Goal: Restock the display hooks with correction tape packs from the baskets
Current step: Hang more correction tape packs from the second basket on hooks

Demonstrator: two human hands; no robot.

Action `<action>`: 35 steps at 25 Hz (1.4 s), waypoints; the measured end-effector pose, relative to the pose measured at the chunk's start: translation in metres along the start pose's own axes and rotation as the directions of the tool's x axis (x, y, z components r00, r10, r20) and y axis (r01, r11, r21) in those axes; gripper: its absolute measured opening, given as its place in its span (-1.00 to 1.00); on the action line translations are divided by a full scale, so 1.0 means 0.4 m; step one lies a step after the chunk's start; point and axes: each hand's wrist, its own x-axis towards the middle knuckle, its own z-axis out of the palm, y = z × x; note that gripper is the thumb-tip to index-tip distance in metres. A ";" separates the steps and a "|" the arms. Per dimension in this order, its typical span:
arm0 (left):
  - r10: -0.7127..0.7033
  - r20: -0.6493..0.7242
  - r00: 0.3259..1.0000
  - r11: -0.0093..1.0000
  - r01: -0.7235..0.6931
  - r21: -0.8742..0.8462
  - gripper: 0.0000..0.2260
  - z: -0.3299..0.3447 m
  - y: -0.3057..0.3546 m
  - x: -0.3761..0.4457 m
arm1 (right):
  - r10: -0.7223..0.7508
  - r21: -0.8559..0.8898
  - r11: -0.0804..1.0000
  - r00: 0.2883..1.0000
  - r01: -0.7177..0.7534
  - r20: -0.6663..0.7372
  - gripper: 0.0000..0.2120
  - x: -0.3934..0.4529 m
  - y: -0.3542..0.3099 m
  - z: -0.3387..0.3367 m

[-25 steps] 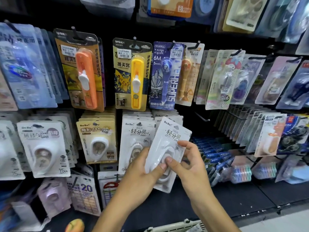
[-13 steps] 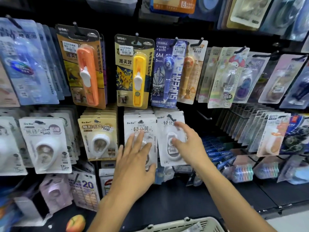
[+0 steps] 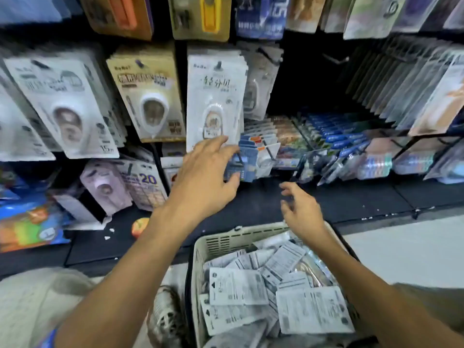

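Nearest the camera sits one cream slotted plastic basket point(image 3: 221, 243), heaped with white correction tape packs point(image 3: 238, 288) lying mostly back-side up; at least six can be told apart, and the rest of the pile is too jumbled to count. Two bare forearms reach out over it. The right hand point(image 3: 302, 213) hovers just above the basket's far rim, its fingers point(image 3: 288, 188) loosely curved and apart, holding nothing. The left hand point(image 3: 203, 180) reaches farther, up toward the display, with its fingers point(image 3: 216, 141) spread and straight, the tips at the bottom edge of the front white hanging pack point(image 3: 216, 101); whether they touch it the blur does not let me tell. That pack heads one stack on one dark hook point(image 3: 219, 65). To its left hang one beige-carded pack stack point(image 3: 150, 94) and one white-carded stack marked 15 point(image 3: 65, 106). Just right of the white stack a further pack point(image 3: 258, 89) hangs in shadow. Below, on the dark shelf point(image 3: 263, 207), lies one small orange round object point(image 3: 140, 226), and small blue boxes point(image 3: 244, 159) stand in a row just beside the left hand's fingers
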 end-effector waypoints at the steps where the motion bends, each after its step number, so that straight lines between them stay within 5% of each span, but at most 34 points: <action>1: 0.016 0.158 0.987 1.000 -0.017 0.002 -0.51 0.031 -0.004 -0.022 | 0.038 -0.095 0.995 0.991 -0.026 0.132 -0.65 -0.051 0.041 0.038; 2: 0.024 0.363 0.931 0.999 -0.037 0.029 -0.50 0.068 -0.011 -0.048 | 0.075 -0.214 0.977 0.949 -0.008 0.307 -0.65 -0.096 0.074 0.070; 4: -0.026 0.744 0.668 0.990 -0.087 0.113 -0.48 0.148 -0.025 -0.116 | 0.118 -0.389 0.905 0.776 0.173 0.619 -0.60 -0.178 0.136 0.124; 6: -0.140 0.912 0.386 0.971 -0.125 0.202 -0.45 0.219 -0.050 -0.190 | 0.140 -0.445 0.834 0.656 0.325 0.741 -0.46 -0.230 0.196 0.149; 8: -0.202 0.941 0.271 0.956 -0.154 0.249 -0.45 0.268 -0.075 -0.244 | 0.199 -0.512 0.773 0.623 0.375 0.756 -0.31 -0.239 0.248 0.138; 11: -0.178 0.938 0.298 0.957 -0.171 0.236 -0.51 0.304 -0.097 -0.272 | 0.322 -0.592 0.729 0.591 0.344 0.740 -0.21 -0.212 0.293 0.113; 14: -0.156 0.932 0.326 0.960 -0.174 0.221 -0.50 0.330 -0.106 -0.270 | 0.262 -0.547 0.784 0.643 0.293 0.720 -0.34 -0.219 0.257 0.136; 19: -0.169 0.918 0.359 0.978 -0.052 0.200 -0.48 0.388 -0.136 -0.262 | 0.427 -0.741 0.572 0.643 0.352 0.635 -0.27 -0.265 0.196 0.200; 23: -0.229 0.873 0.430 0.973 0.080 0.216 -0.47 0.443 -0.182 -0.279 | 0.526 -0.737 0.619 0.553 0.271 0.646 -0.23 -0.254 0.207 0.199; 27: -0.284 0.866 0.412 0.958 0.095 0.269 -0.38 0.499 -0.179 -0.323 | 0.516 -0.742 0.625 0.585 0.244 0.626 -0.06 -0.278 0.219 0.182; 30: -0.327 0.810 0.487 0.941 0.087 0.327 -0.37 0.531 -0.160 -0.345 | 0.476 -0.701 0.667 0.580 0.253 0.662 -0.20 -0.257 0.221 0.156; 32: -0.339 0.796 0.501 0.932 0.062 0.358 -0.36 0.542 -0.151 -0.348 | 0.456 -0.590 0.799 0.525 0.113 0.719 -0.51 -0.215 0.225 0.129; 35: -0.329 0.815 0.478 0.935 0.046 0.350 -0.39 0.550 -0.149 -0.350 | 0.424 -0.231 0.878 0.457 -0.419 0.782 -0.77 -0.158 0.229 0.086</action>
